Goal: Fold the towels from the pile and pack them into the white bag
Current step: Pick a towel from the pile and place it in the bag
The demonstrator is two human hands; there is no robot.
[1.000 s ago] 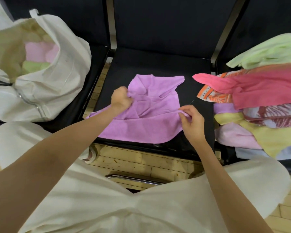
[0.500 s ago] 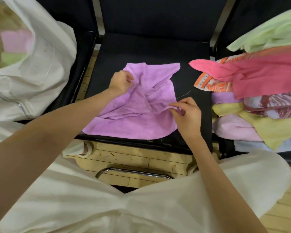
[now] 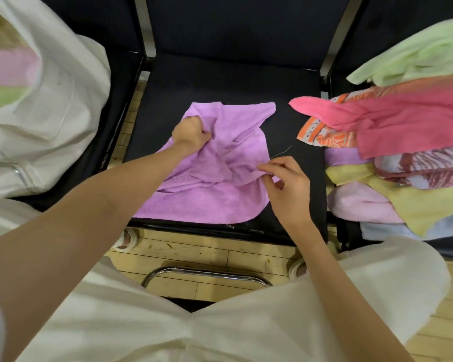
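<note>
Both hands shifted along the crumpled lilac terry towel (image 3: 209, 184); left hand (image 3: 191, 133) bunches cloth, right hand (image 3: 285, 184) seemingly pinches an edge — spreading flat comes next.

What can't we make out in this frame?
- White bag: cut off by the head view's left edge, contents blurred.
- Towel pile: runs past the right edge; lower towels covered.
- Left hand fingers: buried in the purple towel.

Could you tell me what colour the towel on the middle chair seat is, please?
The towel is light purple, plain, seen in the head view.
</note>
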